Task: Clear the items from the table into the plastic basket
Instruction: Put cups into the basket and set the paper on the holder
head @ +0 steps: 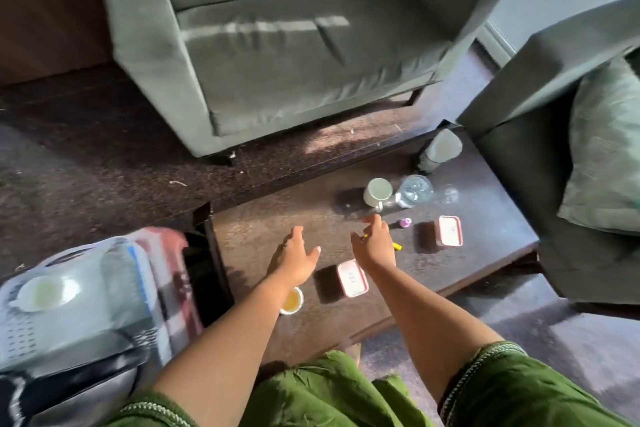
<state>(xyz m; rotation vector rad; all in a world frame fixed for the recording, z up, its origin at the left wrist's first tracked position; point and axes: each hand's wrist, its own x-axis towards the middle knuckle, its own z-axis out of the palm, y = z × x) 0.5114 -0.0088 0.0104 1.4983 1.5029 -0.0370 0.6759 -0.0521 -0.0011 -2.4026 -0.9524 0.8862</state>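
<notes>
Both our hands hover over the table (pixel 485 218), holding nothing: left hand (pixel 294 256) fingers spread, right hand (pixel 375 243) fingers loosely extended. Still on the table: mug (pixel 377 192), bottle (pixel 414 191), two boxes (pixel 450 230) (pixel 352 278), yellow marker (pixel 397 246), small cup (pixel 292 301). Basket (pixel 69 336) sits far left, a bowl (pixel 46 293) inside.

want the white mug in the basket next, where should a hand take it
Take the mug by its handle, which sticks out on the near side toward the right hand. The mug stands upright with a bottle close on its right, so come from the front, not the right.
</notes>
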